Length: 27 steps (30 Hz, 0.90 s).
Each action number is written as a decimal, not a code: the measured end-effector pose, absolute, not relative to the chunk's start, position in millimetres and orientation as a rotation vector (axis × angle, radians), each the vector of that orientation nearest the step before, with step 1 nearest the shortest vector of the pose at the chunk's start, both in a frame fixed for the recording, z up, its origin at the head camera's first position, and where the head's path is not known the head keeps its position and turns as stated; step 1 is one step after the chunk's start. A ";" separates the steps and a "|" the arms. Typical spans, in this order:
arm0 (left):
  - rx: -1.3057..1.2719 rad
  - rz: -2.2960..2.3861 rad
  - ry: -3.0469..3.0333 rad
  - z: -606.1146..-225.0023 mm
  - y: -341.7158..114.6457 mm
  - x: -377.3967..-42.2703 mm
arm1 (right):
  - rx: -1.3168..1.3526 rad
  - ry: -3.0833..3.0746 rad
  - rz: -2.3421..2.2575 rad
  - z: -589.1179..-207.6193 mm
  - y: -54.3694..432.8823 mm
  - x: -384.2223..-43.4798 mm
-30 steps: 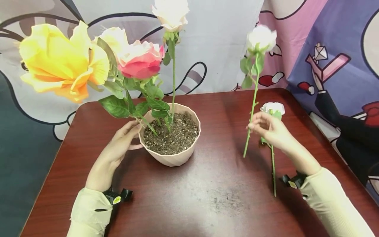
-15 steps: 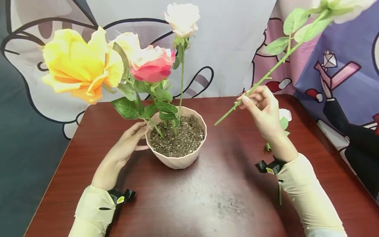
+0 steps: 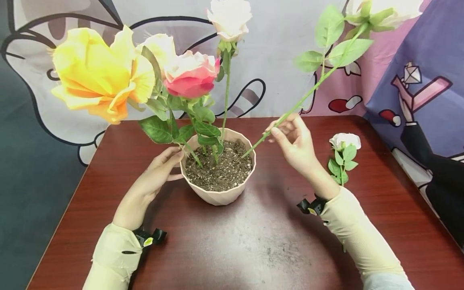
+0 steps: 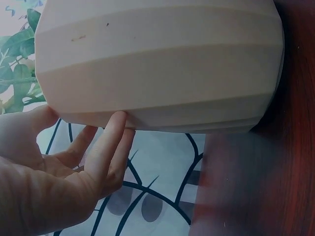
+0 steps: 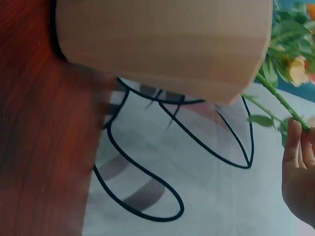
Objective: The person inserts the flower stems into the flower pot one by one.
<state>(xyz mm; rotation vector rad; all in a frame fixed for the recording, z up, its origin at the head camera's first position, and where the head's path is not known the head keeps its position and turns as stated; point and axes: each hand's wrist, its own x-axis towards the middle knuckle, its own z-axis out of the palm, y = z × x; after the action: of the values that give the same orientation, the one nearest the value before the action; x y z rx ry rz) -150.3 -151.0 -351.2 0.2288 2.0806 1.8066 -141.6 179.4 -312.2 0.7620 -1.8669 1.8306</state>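
In the head view, my right hand (image 3: 297, 147) pinches the stem of a white rose (image 3: 311, 92) between thumb and fingers. That stem slants, bloom up to the right, its lower end over the right rim of a beige faceted flower pot (image 3: 218, 198). My left hand (image 3: 154, 175) touches the pot's left side. The left wrist view shows its extended fingers (image 4: 114, 130) against the outer wall, thumb at the rim. Dark soil (image 3: 226, 171) fills the pot. From it rise a yellow rose (image 3: 98, 74), a pink rose (image 3: 192, 76) and a tall pale rose (image 3: 230, 21).
Another white rose (image 3: 345, 141) lies on the right part of the reddish-brown table (image 3: 232, 249), its stem partly under my right forearm. Loose soil specks (image 3: 279, 249) dot the tabletop in front of the pot. A printed cartoon cloth (image 3: 282, 48) hangs behind.
My right hand has carried the white rose leftward, tilting its stem until the lower end reaches the pot's rim. The left hand stays against the pot.
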 end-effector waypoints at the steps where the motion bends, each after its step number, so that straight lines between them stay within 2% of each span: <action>1: 0.228 1.811 2.080 -351.3 -150.6 -150.4 | 0.767 -1.881 1.819 -313.5 177.3 -142.4; 14: 0.201 1.812 2.099 -354.3 -148.8 -149.6 | 0.857 -2.134 1.604 -312.9 160.1 -153.3; 22: 0.191 1.820 2.105 -354.2 -148.9 -148.1 | 0.877 -2.269 1.208 -321.5 149.9 -153.4; 27: 0.199 1.828 2.098 -352.8 -149.5 -147.8 | 0.917 -2.282 1.157 -325.1 144.2 -154.0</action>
<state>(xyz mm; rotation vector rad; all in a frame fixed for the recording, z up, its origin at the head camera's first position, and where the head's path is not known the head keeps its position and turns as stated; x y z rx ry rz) -147.8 -149.5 -352.8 0.1991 2.0980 1.8275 -154.0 144.2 -325.1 0.9169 -2.2821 1.1572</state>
